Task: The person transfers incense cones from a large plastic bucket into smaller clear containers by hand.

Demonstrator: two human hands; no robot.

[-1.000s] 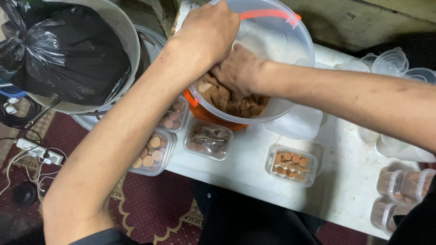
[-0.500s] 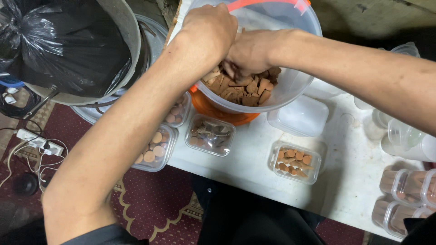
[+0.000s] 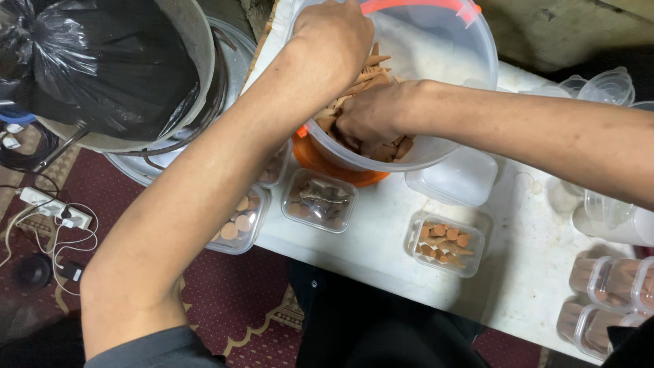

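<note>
Fingers of the right hand [image 3: 371,116] are curled down into a heap of brown incense cones [image 3: 381,140] and closed around some of them, though the fingertips themselves are buried and hidden; the cones lie at the bottom of a big clear plastic bucket [image 3: 436,75] with an orange rim, which is tilted toward the person and rests on an orange lid [image 3: 334,169] on the white table [image 3: 381,252]. The left hand [image 3: 334,34] is at the near wall of the bucket, its fingers bent over the rim and grasping it; the left forearm goes across the lower left part of the view.

In front of the bucket stand small clear plastic boxes; one box [image 3: 320,200] just below the bucket holds dark cones lying on their sides; another box [image 3: 446,244] to the right of it holds cones standing close together; a third box [image 3: 238,221] is partly hidden under the left forearm and shows round brown cone bases. An empty clear box [image 3: 460,177] sits just beside the bucket on the right; closed filled boxes [image 3: 610,296] are stacked at the right edge of the table, and empty clear containers [image 3: 603,85] stand behind the right arm.

At the left, a large metal basin [image 3: 197,61] carries a black plastic bag [image 3: 102,61]; below it, on the dark red carpet [image 3: 225,300], lies a white power strip [image 3: 54,208] with cables.
</note>
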